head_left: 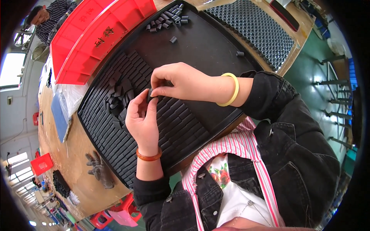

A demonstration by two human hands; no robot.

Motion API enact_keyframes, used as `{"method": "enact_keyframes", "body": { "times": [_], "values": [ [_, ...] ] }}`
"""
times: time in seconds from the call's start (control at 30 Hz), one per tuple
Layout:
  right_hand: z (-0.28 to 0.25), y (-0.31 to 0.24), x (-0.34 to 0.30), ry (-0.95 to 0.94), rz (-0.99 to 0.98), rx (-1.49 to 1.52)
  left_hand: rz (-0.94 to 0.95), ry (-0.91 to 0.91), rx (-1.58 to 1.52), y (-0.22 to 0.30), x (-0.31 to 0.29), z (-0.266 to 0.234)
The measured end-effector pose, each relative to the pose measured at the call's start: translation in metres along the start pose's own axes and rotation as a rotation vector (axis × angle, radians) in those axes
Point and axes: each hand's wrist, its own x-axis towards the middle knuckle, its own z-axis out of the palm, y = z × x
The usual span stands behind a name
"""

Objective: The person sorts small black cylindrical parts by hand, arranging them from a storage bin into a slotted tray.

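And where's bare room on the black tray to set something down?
Black raised-edge tray: bare between the loose short black tubes and the right forearm; also below that forearm, right of the packed black strips. Crowded: left side, strips plus jumbled black heap.

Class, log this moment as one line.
left hand: pinching small black piece | right hand: curled close beside it | below: black tray, rows of black pieces

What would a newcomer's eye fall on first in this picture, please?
Probably the bright red bin at the upper left, beside the black tray. Near the centre, the left hand and right hand meet over neat rows of dark blocks. The yellow bangle on the right wrist also stands out.
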Motion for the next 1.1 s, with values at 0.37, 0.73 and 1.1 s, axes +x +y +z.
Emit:
{"method": "enact_keyframes", "body": {
  "times": [0.37,0.73,1.1],
  "values": [
    [-0.006,-0.004,0.006,0.019,0.188,0.123,0.172,0.037,0.208,0.002,-0.001,-0.003],
    [-0.003,0.092,0.129,0.282,0.404,-0.14,0.235,-0.059,0.315,0.004,-0.003,0.003],
    [0.001,0.1,0.184,-0.2,0.659,-0.636,0.243,-0.076,0.299,0.009,-0.006,0.004]
  ]
}}
